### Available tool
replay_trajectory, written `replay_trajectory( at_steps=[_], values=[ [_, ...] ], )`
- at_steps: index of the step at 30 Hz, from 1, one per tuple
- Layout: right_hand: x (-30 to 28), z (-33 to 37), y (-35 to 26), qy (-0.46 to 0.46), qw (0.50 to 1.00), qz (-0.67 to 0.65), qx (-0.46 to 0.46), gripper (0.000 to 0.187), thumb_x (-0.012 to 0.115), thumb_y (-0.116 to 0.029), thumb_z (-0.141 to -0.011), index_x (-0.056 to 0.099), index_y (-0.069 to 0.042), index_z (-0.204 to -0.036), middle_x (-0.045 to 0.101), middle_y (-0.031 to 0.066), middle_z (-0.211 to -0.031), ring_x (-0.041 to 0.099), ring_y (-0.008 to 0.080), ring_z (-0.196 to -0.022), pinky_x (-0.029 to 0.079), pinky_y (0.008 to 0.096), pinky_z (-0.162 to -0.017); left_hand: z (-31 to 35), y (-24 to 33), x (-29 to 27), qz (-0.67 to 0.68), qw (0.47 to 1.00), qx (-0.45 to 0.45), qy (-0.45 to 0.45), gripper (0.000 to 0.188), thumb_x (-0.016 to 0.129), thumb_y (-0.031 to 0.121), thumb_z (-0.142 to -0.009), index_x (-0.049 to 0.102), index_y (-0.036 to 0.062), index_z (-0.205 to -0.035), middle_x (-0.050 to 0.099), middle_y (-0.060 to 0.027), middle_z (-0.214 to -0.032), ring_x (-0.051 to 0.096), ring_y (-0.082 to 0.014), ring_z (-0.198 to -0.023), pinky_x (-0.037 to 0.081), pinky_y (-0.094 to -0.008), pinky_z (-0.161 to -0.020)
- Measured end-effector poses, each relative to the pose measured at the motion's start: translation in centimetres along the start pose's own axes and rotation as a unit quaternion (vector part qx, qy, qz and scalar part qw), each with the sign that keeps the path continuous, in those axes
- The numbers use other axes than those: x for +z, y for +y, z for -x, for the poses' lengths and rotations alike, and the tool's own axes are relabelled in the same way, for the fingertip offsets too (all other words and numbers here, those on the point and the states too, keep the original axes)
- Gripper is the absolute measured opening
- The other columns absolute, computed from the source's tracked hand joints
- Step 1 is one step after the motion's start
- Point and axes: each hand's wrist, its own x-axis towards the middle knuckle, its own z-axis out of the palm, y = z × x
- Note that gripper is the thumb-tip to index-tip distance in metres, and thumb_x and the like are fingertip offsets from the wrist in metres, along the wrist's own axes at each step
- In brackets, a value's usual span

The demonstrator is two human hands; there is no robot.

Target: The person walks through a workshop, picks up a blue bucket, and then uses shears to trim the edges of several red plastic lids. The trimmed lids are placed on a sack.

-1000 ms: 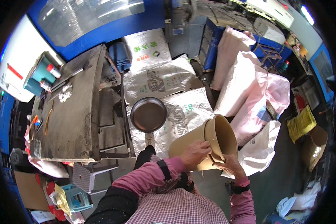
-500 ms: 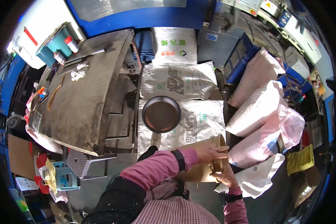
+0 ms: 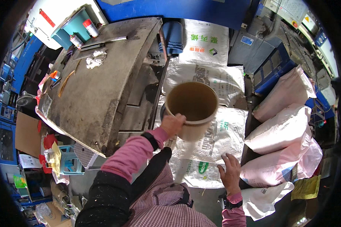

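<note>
The tan bucket (image 3: pixel 193 108), just beyond the left hand (image 3: pixel 173 125) and above the silvery sacks (image 3: pixel 231 123), is gripped by that hand at its near rim, presumably so its mouth faces up, while the right hand (image 3: pixel 231 173) is held apart, empty, with fingers spread.

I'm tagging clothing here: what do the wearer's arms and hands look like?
Left hand and right hand are bare. Each side has a pink sleeve with a black band near the wrist; higher on the left is black cloth with pale specks.
</note>
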Motion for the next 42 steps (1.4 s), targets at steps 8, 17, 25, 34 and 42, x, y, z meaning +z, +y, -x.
replay_trajectory(
  at_steps=[8,17,25,34,42],
  values=[
    [7.8,8.3,3.3,-0.229,0.968,-0.033,0.096,0.043,0.074,-0.019,-0.074,0.062,-0.010,-0.114,0.062,0.0130,-0.115,0.056,0.0335,-0.107,0.045,0.0436,-0.090,-4.7,-13.3,1.4,-0.180,0.959,-0.217,-0.034,0.018,0.054,0.011,-0.081,0.071,0.0070,-0.080,0.070,-0.0160,-0.084,0.070,-0.0307,-0.079,0.055,-0.0403,-0.069],
    [11.9,11.5,5.0,-0.343,0.923,-0.060,0.165,0.039,0.072,-0.028,-0.076,0.064,-0.013,-0.112,0.064,0.0129,-0.099,0.061,0.0330,-0.095,0.047,0.0457,-0.082,1.9,-23.5,8.3,-0.218,0.881,-0.420,-0.015,0.010,0.059,0.009,-0.081,0.069,0.0089,-0.080,0.070,-0.0147,-0.084,0.069,-0.0317,-0.081,0.056,-0.0418,-0.067],
    [15.6,10.6,5.6,-0.284,0.933,-0.126,0.180,0.038,0.071,-0.022,-0.078,0.064,-0.014,-0.115,0.065,0.0175,-0.105,0.060,0.0382,-0.096,0.049,0.0471,-0.082,4.7,-26.7,15.1,-0.129,0.841,-0.524,0.035,0.020,0.070,0.021,-0.077,0.067,0.0103,-0.093,0.068,-0.0158,-0.093,0.065,-0.0359,-0.090,0.051,-0.0475,-0.072],
    [17.2,9.7,5.3,-0.410,0.885,-0.085,0.205,0.037,0.068,-0.024,-0.081,0.063,-0.014,-0.116,0.062,0.0169,-0.112,0.059,0.0388,-0.099,0.048,0.0463,-0.084,8.0,-30.7,25.1,-0.065,0.804,-0.590,0.039,0.024,0.072,0.026,-0.076,0.067,0.0098,-0.093,0.069,-0.0150,-0.088,0.066,-0.0350,-0.089,0.050,-0.0470,-0.068],
    [17.0,8.9,4.5,-0.421,0.884,-0.075,0.190,0.036,0.066,-0.024,-0.083,0.062,-0.014,-0.117,0.062,0.0176,-0.111,0.058,0.0389,-0.099,0.048,0.0471,-0.085,12.5,-34.2,34.6,0.178,0.843,-0.507,-0.026,0.043,0.063,0.013,-0.081,0.056,0.0036,-0.122,0.064,-0.0211,-0.108,0.062,-0.0368,-0.102,0.050,-0.0443,-0.085]
  ],
)
